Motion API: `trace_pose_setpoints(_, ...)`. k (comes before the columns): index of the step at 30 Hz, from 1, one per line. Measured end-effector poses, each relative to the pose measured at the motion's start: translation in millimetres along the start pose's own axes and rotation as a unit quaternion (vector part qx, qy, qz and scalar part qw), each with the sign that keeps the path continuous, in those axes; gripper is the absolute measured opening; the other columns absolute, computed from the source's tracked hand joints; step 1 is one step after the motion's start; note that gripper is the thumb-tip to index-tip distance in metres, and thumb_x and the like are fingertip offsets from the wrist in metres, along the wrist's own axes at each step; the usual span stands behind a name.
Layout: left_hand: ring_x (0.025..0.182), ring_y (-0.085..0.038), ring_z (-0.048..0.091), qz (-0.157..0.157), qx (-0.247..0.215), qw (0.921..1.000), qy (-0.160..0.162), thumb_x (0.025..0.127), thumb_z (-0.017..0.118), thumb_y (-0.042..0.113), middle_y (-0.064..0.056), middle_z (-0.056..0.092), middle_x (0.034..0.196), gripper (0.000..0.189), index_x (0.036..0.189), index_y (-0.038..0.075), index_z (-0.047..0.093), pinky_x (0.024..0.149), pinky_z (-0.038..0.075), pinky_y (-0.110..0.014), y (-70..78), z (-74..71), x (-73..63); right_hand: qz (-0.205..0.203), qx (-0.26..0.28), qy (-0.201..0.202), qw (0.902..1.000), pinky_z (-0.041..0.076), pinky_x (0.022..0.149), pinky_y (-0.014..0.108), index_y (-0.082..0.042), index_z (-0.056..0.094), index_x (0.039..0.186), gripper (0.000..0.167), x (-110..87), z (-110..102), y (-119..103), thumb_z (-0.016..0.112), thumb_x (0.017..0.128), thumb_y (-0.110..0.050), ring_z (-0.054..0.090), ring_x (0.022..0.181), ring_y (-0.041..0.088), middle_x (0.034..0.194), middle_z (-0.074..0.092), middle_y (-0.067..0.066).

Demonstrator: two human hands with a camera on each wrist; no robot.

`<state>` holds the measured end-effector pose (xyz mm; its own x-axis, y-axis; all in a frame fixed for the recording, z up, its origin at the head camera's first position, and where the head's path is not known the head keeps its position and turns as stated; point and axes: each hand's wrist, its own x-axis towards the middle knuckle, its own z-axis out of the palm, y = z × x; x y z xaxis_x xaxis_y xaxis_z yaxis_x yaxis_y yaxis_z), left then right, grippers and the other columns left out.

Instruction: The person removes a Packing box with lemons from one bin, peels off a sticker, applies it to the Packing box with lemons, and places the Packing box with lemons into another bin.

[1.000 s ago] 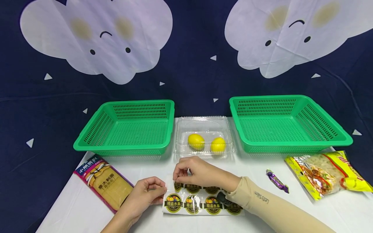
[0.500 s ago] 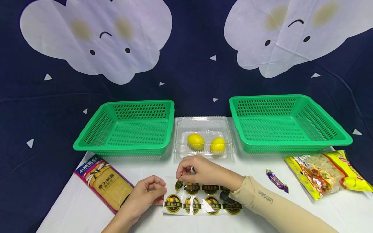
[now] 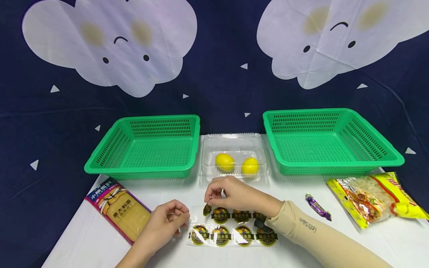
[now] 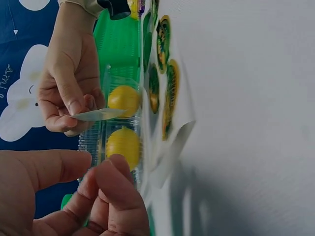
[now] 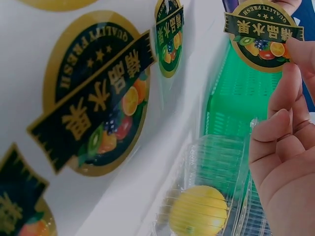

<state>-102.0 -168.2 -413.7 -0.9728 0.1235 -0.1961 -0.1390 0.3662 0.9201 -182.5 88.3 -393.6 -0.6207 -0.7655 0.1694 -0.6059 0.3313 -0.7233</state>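
My right hand (image 3: 228, 192) pinches a round black-and-gold fruit sticker (image 5: 261, 35) between thumb and forefinger. The sticker stands tilted over the upper left of a sticker sheet (image 3: 197, 219), and the left wrist view shows it edge-on and free of the sheet. Two rows of matching stickers lie on the sheet. Beside its left edge is my left hand (image 3: 167, 220), fingers loosely bent and holding nothing. Behind the hands, two yellow lemons (image 3: 225, 162) sit in a clear plastic clamshell box (image 3: 234, 141).
Green baskets stand at the back, one on the left (image 3: 142, 170) and one on the right (image 3: 342, 163). A pasta packet (image 3: 125, 212) lies by my left forearm. Right of my sleeve are a purple wrapped candy (image 3: 318, 207) and a yellow food bag (image 3: 372, 201).
My right hand has peeled the sticker up from the sheet and moved slightly right with it. The left hand has drawn back a little from the sheet's edge.
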Motion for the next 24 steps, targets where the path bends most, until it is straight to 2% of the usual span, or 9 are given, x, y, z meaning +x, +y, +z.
trace_pose_setpoints(7, 0.058, -0.014, 0.063, 0.042, 0.055, 0.9976, 0.007, 0.095, 0.080, 0.013, -0.005, 0.072, 0.078, 0.006, 0.095, 0.009, 0.075, 0.052, 0.056, -0.026, 12.5, -0.1, 2.7, -0.002, -0.003, 0.008, 1.0000, 0.053, 0.067, 0.017, -0.018, 0.078, 0.096, 0.006, 0.0, -2.0, -2.2, 0.078, 0.098, -0.013, 0.056, 0.077, -0.004, 0.087, 0.068, -0.008)
trace_pose_setpoints(10, 0.064, -0.012, 0.066, 0.063, 0.087, 0.9940, 0.020, 0.093, 0.082, 0.015, -0.001, 0.074, 0.079, 0.006, 0.091, 0.015, 0.077, 0.058, 0.055, -0.023, 20.0, 3.0, 3.8, -0.007, -0.002, 0.017, 0.9998, 0.055, 0.068, 0.020, -0.017, 0.078, 0.097, 0.006, 0.2, -2.2, -2.6, 0.077, 0.098, -0.011, 0.055, 0.077, -0.004, 0.086, 0.069, -0.008)
trace_pose_setpoints(15, 0.072, -0.004, 0.066, 0.101, 0.114, 0.9877, 0.036, 0.089, 0.087, 0.016, 0.007, 0.074, 0.081, 0.010, 0.088, 0.020, 0.077, 0.067, 0.052, -0.020, 30.8, 8.3, 6.3, -0.002, -0.007, 0.028, 0.9996, 0.058, 0.069, 0.029, -0.017, 0.079, 0.097, 0.006, 0.7, -3.1, -2.5, 0.077, 0.098, -0.011, 0.054, 0.077, -0.003, 0.085, 0.068, -0.008)
trace_pose_setpoints(21, 0.073, -0.003, 0.066, 0.118, 0.131, 0.9834, 0.043, 0.088, 0.088, 0.015, 0.010, 0.074, 0.082, 0.014, 0.085, 0.022, 0.076, 0.064, 0.053, -0.020, 36.8, 15.5, 10.7, 0.005, -0.011, 0.034, 0.9993, 0.055, 0.069, 0.023, -0.017, 0.078, 0.098, 0.008, 0.2, -3.5, -1.1, 0.077, 0.097, -0.009, 0.054, 0.077, -0.003, 0.084, 0.067, -0.008)
trace_pose_setpoints(24, 0.073, -0.003, 0.065, 0.127, 0.142, 0.9806, 0.047, 0.088, 0.088, 0.016, 0.011, 0.074, 0.081, 0.015, 0.084, 0.023, 0.075, 0.064, 0.053, -0.020, 37.4, 18.0, 12.8, 0.012, -0.015, 0.037, 0.9991, 0.056, 0.070, 0.025, -0.016, 0.079, 0.098, 0.008, 0.3, -3.4, -1.4, 0.078, 0.096, -0.008, 0.054, 0.077, -0.002, 0.084, 0.066, -0.008)
